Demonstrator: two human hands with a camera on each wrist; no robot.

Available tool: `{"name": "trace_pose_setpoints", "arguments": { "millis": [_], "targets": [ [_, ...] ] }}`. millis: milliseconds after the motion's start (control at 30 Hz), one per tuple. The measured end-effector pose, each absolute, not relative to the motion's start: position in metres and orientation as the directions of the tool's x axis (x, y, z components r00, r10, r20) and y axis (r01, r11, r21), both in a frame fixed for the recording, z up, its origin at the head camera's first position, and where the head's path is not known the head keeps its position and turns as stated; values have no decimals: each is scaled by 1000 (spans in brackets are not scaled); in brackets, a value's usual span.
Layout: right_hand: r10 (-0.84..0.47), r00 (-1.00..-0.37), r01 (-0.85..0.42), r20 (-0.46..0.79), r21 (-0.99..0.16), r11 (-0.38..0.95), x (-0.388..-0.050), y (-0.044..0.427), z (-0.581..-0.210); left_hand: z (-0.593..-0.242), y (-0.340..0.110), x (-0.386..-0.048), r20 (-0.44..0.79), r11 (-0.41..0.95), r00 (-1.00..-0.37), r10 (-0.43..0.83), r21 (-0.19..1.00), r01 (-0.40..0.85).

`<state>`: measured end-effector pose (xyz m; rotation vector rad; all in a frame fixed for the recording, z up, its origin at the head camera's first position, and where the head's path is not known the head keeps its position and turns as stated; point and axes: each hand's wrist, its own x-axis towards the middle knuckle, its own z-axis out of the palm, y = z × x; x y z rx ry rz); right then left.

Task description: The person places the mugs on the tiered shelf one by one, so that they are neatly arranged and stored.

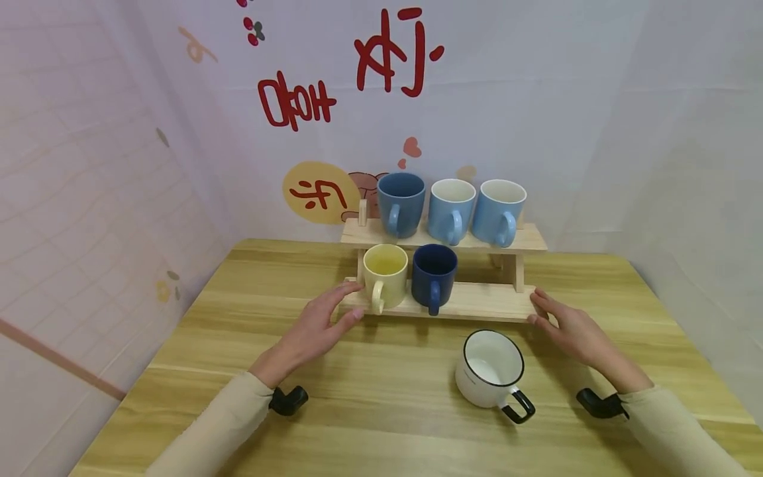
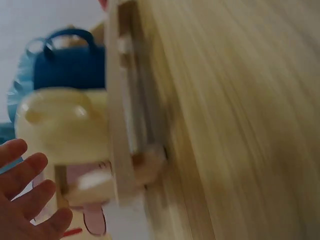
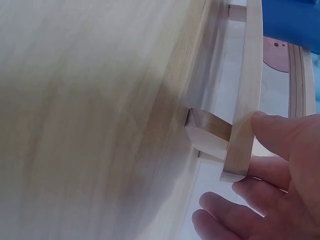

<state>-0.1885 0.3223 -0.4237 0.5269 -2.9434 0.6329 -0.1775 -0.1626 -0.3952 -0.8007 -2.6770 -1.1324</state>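
A two-tier wooden rack [image 1: 477, 301] stands on the table. A yellow mug [image 1: 384, 281] and a dark blue mug [image 1: 434, 278] sit on its lower shelf. Along the upper shelf are a grey-blue mug [image 1: 401, 205] and two light blue mugs [image 1: 451, 215], [image 1: 498, 213]. My left hand [image 1: 318, 321] is by the shelf's left end, beside the yellow mug; its fingers [image 2: 30, 172] are spread and hold nothing. At the right end, my right hand [image 1: 575, 331] has its thumb against the lower board [image 3: 245, 105], other fingers loosely extended by the board's end.
In front of the rack stands a white enamel mug [image 1: 490, 368] with a black rim and black handle, nearer my right hand. Behind the rack hangs a white printed cloth [image 1: 524, 119]. The wood-grain table [image 1: 381, 430] extends between my forearms.
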Motion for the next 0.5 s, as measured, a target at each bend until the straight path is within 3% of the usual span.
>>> {"name": "trace_pose_setpoints", "arguments": {
  "millis": [300,500],
  "targets": [
    [-269,-949,-315,167,-423,849,-176,323,-420,-421,-176,-213,145,782,-861,488,365,505],
    [-289,-905,-402,312,-405,822,-160,316,-410,-426,-179,-234,102,817,-875,473,323,479]
  ]
}}
